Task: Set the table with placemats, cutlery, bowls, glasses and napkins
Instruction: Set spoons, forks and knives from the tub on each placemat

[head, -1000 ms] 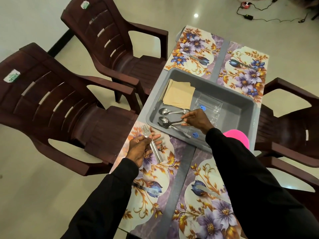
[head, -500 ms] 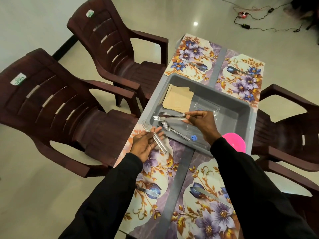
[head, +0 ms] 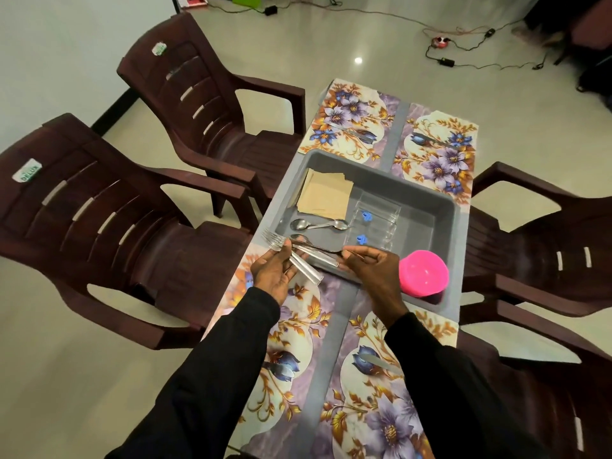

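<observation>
My left hand (head: 273, 274) lies palm up over the near left placemat (head: 298, 329) and holds a bundle of forks (head: 298, 260), tines pointing left. My right hand (head: 371, 265) pinches the thin handle of another fork (head: 318, 249) and lays it across that bundle. Just beyond, the grey tub (head: 427, 200) holds tan napkins (head: 326, 197), two spoons (head: 318, 224), clear glasses (head: 377, 223) and a pink bowl (head: 424, 271). Four floral placemats cover the table, among them the near right one (head: 371, 409). A knife (head: 376, 359) lies on it.
Dark brown plastic chairs stand on both sides, two on the left (head: 109, 226) (head: 212, 104) and others on the right (head: 546, 233). Cables and a power strip (head: 440, 41) lie on the floor beyond the table. Knives rest on the far placemats (head: 357, 134).
My right hand lifted a fork out of the tub and carried it toward me to the bundle in my left hand. My left hand turned palm up.
</observation>
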Tool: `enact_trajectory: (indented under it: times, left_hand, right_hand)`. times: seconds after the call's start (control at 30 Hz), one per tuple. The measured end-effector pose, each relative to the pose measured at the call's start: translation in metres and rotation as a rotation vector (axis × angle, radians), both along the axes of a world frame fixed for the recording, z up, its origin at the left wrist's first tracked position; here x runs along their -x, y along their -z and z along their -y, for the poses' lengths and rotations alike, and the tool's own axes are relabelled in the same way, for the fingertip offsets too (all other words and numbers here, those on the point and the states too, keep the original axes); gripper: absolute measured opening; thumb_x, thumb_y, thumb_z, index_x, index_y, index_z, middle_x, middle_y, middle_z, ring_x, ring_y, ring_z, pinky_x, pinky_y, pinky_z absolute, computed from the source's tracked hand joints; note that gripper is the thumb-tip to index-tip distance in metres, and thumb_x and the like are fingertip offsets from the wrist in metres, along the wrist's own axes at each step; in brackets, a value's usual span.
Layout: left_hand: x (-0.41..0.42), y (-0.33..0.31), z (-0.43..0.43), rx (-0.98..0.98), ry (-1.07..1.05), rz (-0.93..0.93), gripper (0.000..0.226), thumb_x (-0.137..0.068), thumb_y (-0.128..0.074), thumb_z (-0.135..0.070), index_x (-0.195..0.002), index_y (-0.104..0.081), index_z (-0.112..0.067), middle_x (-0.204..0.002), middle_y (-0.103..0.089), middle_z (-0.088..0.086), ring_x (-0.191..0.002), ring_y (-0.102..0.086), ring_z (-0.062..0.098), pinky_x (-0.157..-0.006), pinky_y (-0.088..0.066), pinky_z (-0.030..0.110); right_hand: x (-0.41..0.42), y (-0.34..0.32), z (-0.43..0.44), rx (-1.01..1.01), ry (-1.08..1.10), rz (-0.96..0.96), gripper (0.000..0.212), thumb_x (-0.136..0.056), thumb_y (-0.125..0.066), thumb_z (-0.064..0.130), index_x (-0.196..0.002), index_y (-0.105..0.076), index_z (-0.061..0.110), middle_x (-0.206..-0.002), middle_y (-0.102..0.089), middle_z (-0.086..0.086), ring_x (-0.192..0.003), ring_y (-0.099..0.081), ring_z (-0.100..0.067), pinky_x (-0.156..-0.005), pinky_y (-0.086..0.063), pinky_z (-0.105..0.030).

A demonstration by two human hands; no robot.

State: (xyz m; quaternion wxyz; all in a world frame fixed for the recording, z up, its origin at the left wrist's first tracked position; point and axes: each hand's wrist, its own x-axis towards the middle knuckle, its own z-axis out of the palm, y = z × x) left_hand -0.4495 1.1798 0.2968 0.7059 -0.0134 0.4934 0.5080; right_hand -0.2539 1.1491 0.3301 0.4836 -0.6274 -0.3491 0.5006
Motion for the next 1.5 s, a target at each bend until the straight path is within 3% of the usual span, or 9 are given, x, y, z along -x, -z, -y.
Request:
enact_trajectory:
  times: [0.13,0.3,0.5,0.6,0.7,0.93,1.1,1.2,1.5]
  left_hand:
    - [0.003,-0.003,0.014,-0.04,0.094,-0.024,0.035,-0.094,-0.069,-0.007,-0.127,-0.065,0.007,-0.118,-0.073,0.025,-0.105,-0.074,0.034,-0.087,-0.063,0.043]
    - [0.003,-0.015,0.039,-0.078,0.265,-0.085,0.032,-0.097,-0.068,-0.013,-0.124,-0.067,0.004,-0.117,-0.074,0.022,-0.103,-0.075,0.032,-0.089,-0.062,0.042]
    - [-0.014,-0.028,0.079,0.014,0.392,-0.193,0.032,-0.092,-0.074,-0.011,-0.12,-0.07,0.006,-0.11,-0.076,0.02,-0.086,-0.076,0.026,-0.076,-0.064,0.037]
    - [-0.025,-0.035,0.098,0.018,0.463,-0.247,0.019,-0.094,-0.072,-0.009,-0.11,-0.071,0.0,-0.084,-0.076,0.008,-0.066,-0.072,0.017,-0.061,-0.061,0.029]
    - [-0.031,-0.036,0.117,-0.002,0.536,-0.282,0.006,-0.098,-0.068,-0.013,-0.098,-0.072,-0.009,-0.078,-0.075,0.001,-0.068,-0.07,0.012,-0.068,-0.059,0.028]
    - [-0.045,-0.032,0.157,-0.024,0.503,-0.339,0.009,-0.088,-0.077,-0.005,-0.097,-0.077,-0.005,-0.085,-0.077,0.006,-0.07,-0.071,0.015,-0.063,-0.06,0.026]
    - [-0.053,-0.025,0.182,-0.033,0.458,-0.361,0.023,-0.084,-0.079,0.0,-0.106,-0.075,0.005,-0.093,-0.078,0.016,-0.07,-0.074,0.021,-0.077,-0.065,0.035]
    - [-0.058,-0.025,0.197,-0.047,0.463,-0.382,0.015,-0.084,-0.079,0.001,-0.099,-0.076,0.002,-0.086,-0.078,0.013,-0.067,-0.074,0.019,-0.067,-0.063,0.03]
    - [-0.046,-0.022,0.226,-0.041,0.479,-0.372,0.027,-0.082,-0.081,0.003,-0.106,-0.072,0.011,-0.095,-0.076,0.023,-0.069,-0.073,0.025,-0.077,-0.065,0.037]
  right_hand:
    - [-0.03,-0.025,-0.002,-0.077,0.002,-0.016,0.018,-0.09,-0.072,0.005,-0.106,-0.072,-0.003,-0.092,-0.077,-0.018,-0.084,-0.075,-0.031,-0.078,-0.063,-0.036]
    - [-0.047,-0.04,-0.014,-0.073,-0.151,0.044,0.015,-0.088,-0.077,0.011,-0.096,-0.072,0.0,-0.083,-0.076,-0.018,-0.072,-0.073,-0.032,-0.073,-0.063,-0.042]
    - [-0.022,-0.033,0.004,0.05,-0.402,0.082,0.029,-0.084,-0.08,0.007,-0.099,-0.067,-0.014,-0.084,-0.072,-0.03,-0.064,-0.07,-0.028,-0.058,-0.061,-0.03]
    - [-0.013,-0.02,0.02,0.05,-0.457,0.101,0.028,-0.083,-0.08,0.008,-0.097,-0.069,-0.014,-0.085,-0.071,-0.03,-0.064,-0.07,-0.026,-0.058,-0.061,-0.028]
    - [-0.012,-0.011,0.034,0.047,-0.467,0.133,0.025,-0.082,-0.082,0.01,-0.092,-0.071,-0.01,-0.081,-0.072,-0.027,-0.062,-0.07,-0.026,-0.056,-0.06,-0.029]
    - [-0.018,-0.007,0.073,0.108,-0.487,0.151,0.025,-0.081,-0.083,0.008,-0.088,-0.071,-0.012,-0.071,-0.072,-0.019,-0.055,-0.068,-0.018,-0.055,-0.059,-0.025]
    - [-0.028,-0.002,0.102,0.137,-0.501,0.126,0.027,-0.082,-0.083,0.011,-0.088,-0.071,-0.013,-0.07,-0.071,-0.016,-0.056,-0.068,-0.016,-0.053,-0.055,-0.021]
    - [-0.032,0.001,0.119,0.143,-0.488,0.119,0.03,-0.083,-0.083,0.018,-0.088,-0.073,-0.01,-0.074,-0.073,-0.02,-0.059,-0.068,-0.018,-0.055,-0.055,-0.023]
    - [-0.029,-0.001,0.173,0.235,-0.471,0.137,0.011,-0.088,-0.077,0.012,-0.09,-0.077,0.001,-0.076,-0.073,-0.009,-0.066,-0.066,-0.009,-0.059,-0.054,-0.02]
